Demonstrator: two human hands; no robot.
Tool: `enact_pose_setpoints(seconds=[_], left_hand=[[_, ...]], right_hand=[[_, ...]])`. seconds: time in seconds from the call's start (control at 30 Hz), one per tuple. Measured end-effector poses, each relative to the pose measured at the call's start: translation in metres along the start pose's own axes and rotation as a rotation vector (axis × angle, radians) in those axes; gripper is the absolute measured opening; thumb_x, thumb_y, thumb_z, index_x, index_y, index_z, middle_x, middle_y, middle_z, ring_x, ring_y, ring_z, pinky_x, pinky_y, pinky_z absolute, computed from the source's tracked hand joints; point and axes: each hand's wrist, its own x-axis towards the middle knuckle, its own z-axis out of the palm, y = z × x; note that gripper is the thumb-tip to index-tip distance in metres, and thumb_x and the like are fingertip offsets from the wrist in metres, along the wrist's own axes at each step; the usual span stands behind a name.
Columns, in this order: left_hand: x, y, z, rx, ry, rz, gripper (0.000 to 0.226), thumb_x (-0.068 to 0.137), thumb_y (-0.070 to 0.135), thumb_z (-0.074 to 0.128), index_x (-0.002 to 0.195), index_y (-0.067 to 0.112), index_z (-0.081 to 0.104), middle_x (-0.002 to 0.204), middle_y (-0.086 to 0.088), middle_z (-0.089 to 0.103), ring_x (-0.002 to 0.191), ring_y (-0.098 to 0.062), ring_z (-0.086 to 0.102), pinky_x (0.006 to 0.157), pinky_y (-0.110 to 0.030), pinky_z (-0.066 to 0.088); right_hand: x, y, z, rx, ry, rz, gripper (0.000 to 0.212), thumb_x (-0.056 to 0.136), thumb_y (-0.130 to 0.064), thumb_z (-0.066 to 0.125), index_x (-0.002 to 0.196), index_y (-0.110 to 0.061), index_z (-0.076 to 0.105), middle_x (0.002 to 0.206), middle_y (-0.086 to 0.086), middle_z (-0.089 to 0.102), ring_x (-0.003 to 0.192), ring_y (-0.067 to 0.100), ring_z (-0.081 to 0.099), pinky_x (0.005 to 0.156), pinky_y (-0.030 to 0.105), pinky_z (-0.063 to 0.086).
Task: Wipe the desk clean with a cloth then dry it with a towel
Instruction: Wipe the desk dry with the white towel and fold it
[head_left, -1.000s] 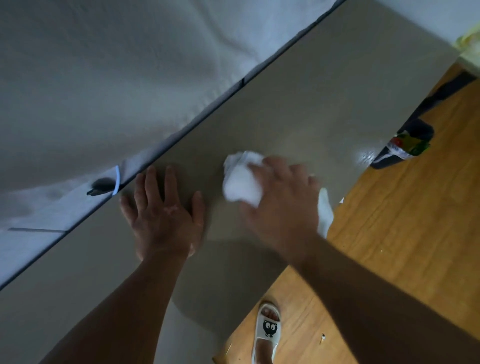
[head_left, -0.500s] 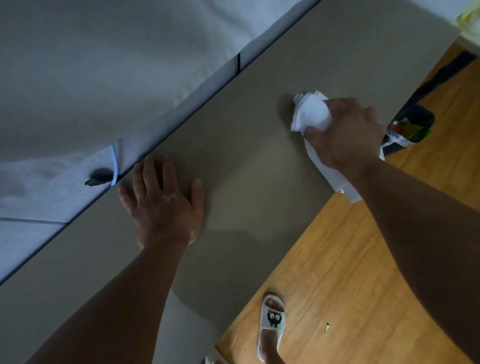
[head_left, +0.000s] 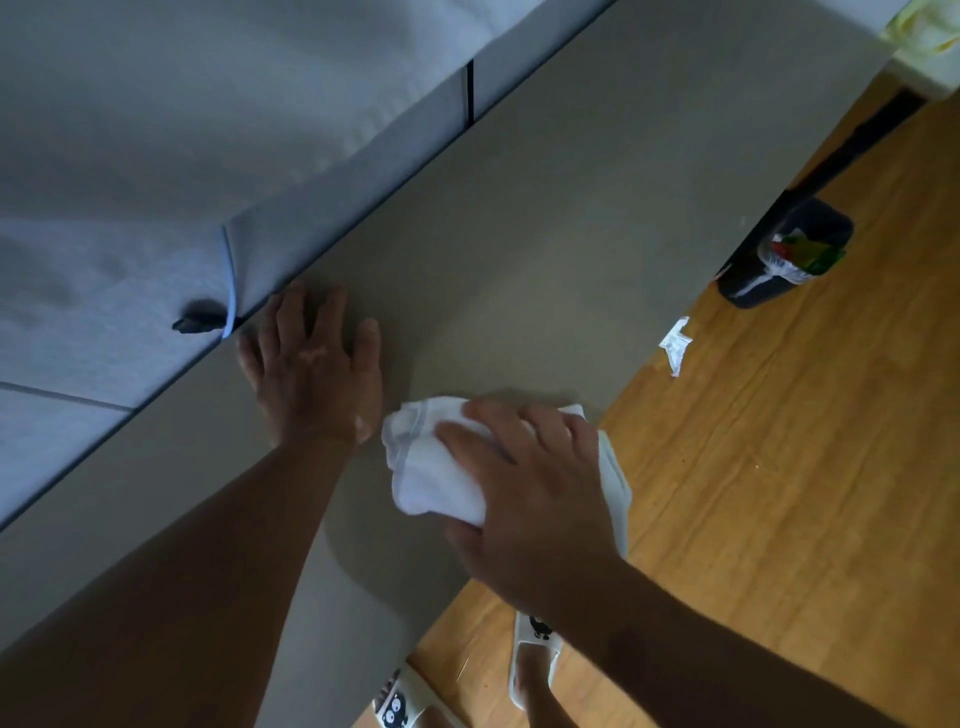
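Two slippers (head_left: 535, 647): white, each with a black cartoon face and a foot in it, on the floor (head_left: 805, 467) at the bottom of the view; the left one is partly cut off.
Right hand (head_left: 524, 488): palm down on the cloth (head_left: 431, 467), fingers curled over its top and thumb against its near side, gripping it and pressing it onto the bench (head_left: 571, 234) near the front edge.
Cloth: white and bunched, with a faint grey band along one end; most of it lies on the bench under the right hand, and one tail hangs over the front edge on the right.
Left hand (head_left: 317, 374): flat on the bench, palm down, fingers straight and spread, holding nothing; its fingertips are close to the back edge. It is just beside the cloth; whether they touch I cannot tell.
Bench: plain grey-brown top running diagonally from lower left to upper right.
Floor: orange-brown wood boards to the right of the bench.
Scrap (head_left: 675, 343): small, white and crumpled, on the floor just off the front edge.
Bin (head_left: 753, 291): dark, on the floor by the far end of the bench, lined with a clear bag holding red and green wrappers.
Panel (head_left: 156, 130): pale grey-blue, standing along the back edge, with one dark upright seam.
Clip (head_left: 200, 319): small and black, on the panel, just left of the left hand's fingertips.
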Motion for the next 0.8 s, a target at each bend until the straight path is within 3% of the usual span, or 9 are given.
enact_pose_setpoints(seconds=[0.13,0.33,0.47,0.8], left_hand=[[-0.001,-0.002,0.001,0.018,0.020,0.039,0.059,0.099,0.051,0.035,0.147,0.020,0.049,0.160,-0.013,0.036,0.150,-0.034,0.028,0.122,-0.057,0.017],[0.000,0.026,0.005,0.048,0.109,0.133,0.060,0.091,0.045,0.043,0.131,0.003,0.056,0.139,-0.026,0.051,0.129,-0.042,0.045,0.114,-0.061,0.030],[0.017,0.064,0.012,0.035,0.065,0.286,0.067,0.093,0.052,0.036,0.141,0.008,0.051,0.148,-0.024,0.046,0.137,-0.042,0.042,0.115,-0.060,0.029],[0.081,0.099,0.033,0.102,0.057,0.267,0.073,0.095,0.060,0.032,0.145,0.008,0.045,0.149,-0.027,0.043,0.138,-0.043,0.040,0.116,-0.060,0.030]], right_hand=[[0.018,0.039,-0.007,-0.041,0.029,-0.030,0.062,0.068,-0.052,0.063,0.126,-0.033,0.067,0.133,-0.007,0.061,0.110,0.031,0.057,0.099,0.055,0.041],[0.079,0.114,-0.025,-0.082,0.160,0.172,0.057,0.070,-0.056,0.063,0.122,-0.032,0.067,0.126,-0.006,0.066,0.107,0.031,0.058,0.092,0.049,0.043],[0.113,0.157,-0.040,-0.108,0.153,0.252,0.057,0.076,-0.056,0.069,0.127,-0.030,0.065,0.129,-0.004,0.064,0.111,0.033,0.057,0.091,0.048,0.041],[0.179,0.238,-0.067,-0.115,0.176,0.380,0.054,0.082,-0.056,0.068,0.129,-0.029,0.062,0.133,-0.002,0.060,0.115,0.034,0.054,0.096,0.050,0.040]])
